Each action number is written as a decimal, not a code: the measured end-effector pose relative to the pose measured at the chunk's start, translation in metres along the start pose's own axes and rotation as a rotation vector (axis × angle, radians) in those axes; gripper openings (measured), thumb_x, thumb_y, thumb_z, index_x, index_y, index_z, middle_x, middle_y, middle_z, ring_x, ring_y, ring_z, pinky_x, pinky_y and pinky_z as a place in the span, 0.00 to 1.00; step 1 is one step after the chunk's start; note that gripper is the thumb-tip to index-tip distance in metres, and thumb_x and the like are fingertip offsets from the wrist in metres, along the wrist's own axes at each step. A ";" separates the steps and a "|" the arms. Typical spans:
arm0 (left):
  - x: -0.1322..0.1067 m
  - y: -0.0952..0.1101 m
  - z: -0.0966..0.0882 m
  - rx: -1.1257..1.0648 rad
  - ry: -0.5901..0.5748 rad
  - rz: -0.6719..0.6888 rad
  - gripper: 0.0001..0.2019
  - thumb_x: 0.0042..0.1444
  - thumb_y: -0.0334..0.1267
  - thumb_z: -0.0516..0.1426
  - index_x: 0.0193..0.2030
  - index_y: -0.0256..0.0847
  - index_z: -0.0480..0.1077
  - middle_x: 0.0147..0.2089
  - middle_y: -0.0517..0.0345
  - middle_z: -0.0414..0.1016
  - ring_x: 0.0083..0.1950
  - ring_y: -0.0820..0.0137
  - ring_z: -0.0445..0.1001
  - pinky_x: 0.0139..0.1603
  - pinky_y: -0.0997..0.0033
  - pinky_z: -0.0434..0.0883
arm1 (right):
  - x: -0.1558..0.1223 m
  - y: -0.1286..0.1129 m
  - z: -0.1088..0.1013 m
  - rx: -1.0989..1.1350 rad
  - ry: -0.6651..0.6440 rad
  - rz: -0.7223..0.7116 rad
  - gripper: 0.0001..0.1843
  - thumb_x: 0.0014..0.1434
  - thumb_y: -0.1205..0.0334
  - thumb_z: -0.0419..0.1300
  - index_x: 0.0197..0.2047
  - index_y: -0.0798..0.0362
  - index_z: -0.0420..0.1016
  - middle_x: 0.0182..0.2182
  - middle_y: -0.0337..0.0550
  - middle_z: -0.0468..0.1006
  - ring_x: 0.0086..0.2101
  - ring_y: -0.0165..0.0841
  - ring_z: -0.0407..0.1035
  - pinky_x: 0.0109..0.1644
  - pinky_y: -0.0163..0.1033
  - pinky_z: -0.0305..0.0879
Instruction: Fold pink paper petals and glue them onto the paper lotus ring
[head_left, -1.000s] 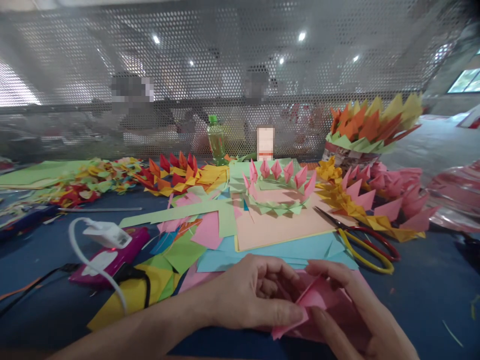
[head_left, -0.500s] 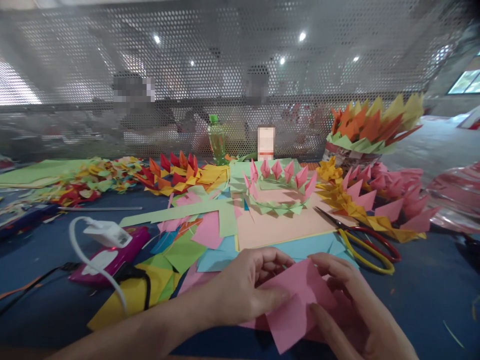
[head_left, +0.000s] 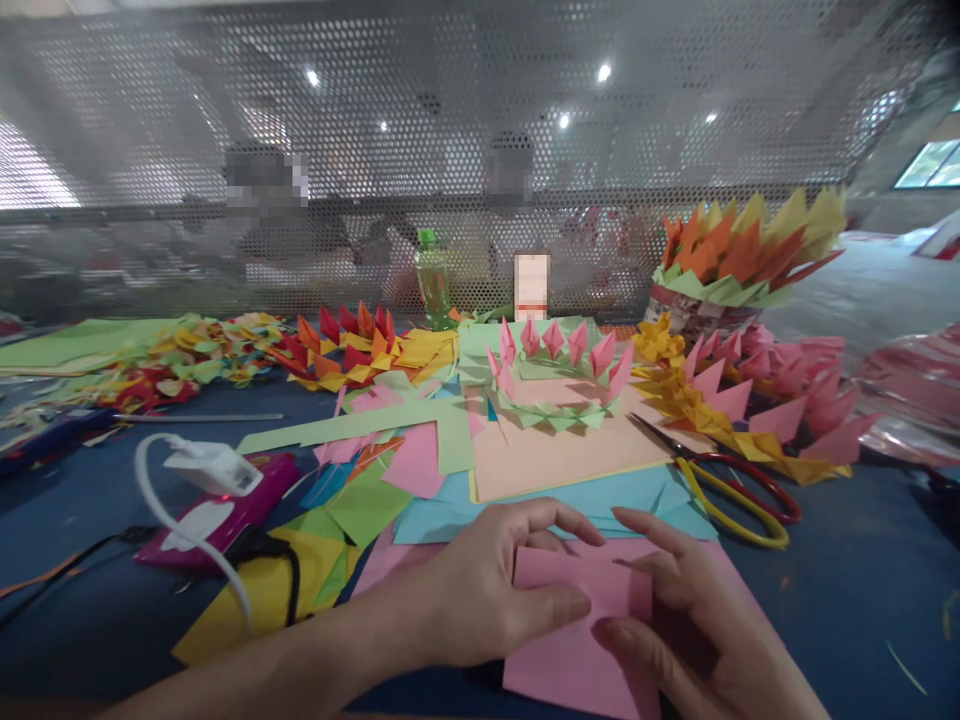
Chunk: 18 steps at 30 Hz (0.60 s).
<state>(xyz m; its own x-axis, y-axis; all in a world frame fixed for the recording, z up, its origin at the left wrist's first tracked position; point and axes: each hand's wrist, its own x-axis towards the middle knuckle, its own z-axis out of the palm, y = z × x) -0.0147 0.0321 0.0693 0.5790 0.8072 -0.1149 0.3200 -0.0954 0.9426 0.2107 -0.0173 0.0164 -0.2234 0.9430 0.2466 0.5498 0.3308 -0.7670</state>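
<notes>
1. Pink sheet (head_left: 562, 660): half a second earlier tilted, corner toward the viewer; now turned squarer and lower, between the two hands at the near table edge, above a larger pink paper (head_left: 390, 560).
2. Left hand (head_left: 487, 590): thumb laid across the sheet, forefinger arched beyond its upper edge; whether the fingers grip from beneath cannot be told.
3. Right hand (head_left: 712, 620): previously curled about the sheet, now loosened, thumb and forefinger spread apart beside its right edge.
4. Scissors (head_left: 731, 500) and paper ring (head_left: 555, 418): unchanged in position.
5. Round container (head_left: 679, 308), right rear: printed wall, with orange and yellow folded points (head_left: 742, 250) rising above a green paper rim; interior hidden.
6. Bottle (head_left: 432, 285), upright, green-capped: greenish throughout, fill level unclear.
7. Clear plastic bag (head_left: 907, 400), far right: pink contents, not distinguishable.
</notes>
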 end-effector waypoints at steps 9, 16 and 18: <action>-0.013 0.004 0.005 0.311 -0.002 0.409 0.09 0.63 0.31 0.62 0.50 0.42 0.74 0.60 0.52 0.70 0.63 0.69 0.69 0.64 0.72 0.66 | -0.003 -0.012 0.016 0.261 0.137 0.138 0.30 0.66 0.44 0.59 0.66 0.47 0.64 0.27 0.35 0.78 0.28 0.31 0.75 0.37 0.31 0.74; -0.014 0.011 0.005 0.303 -0.036 0.333 0.04 0.58 0.35 0.67 0.39 0.41 0.78 0.55 0.54 0.75 0.59 0.68 0.72 0.63 0.71 0.67 | -0.004 -0.008 0.017 0.252 0.097 0.089 0.28 0.68 0.46 0.57 0.67 0.47 0.61 0.27 0.34 0.75 0.28 0.29 0.74 0.32 0.30 0.71; -0.012 0.005 0.008 0.301 0.004 0.362 0.05 0.59 0.36 0.67 0.41 0.40 0.79 0.52 0.54 0.75 0.57 0.69 0.73 0.61 0.72 0.68 | -0.004 -0.007 0.017 0.246 0.086 0.067 0.28 0.69 0.47 0.56 0.67 0.49 0.62 0.28 0.36 0.76 0.28 0.30 0.75 0.33 0.30 0.72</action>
<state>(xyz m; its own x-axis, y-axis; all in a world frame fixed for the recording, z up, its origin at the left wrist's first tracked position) -0.0140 0.0176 0.0733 0.6909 0.6928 0.2065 0.3012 -0.5355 0.7890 0.1940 -0.0239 0.0110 -0.1186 0.9655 0.2320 0.3469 0.2592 -0.9014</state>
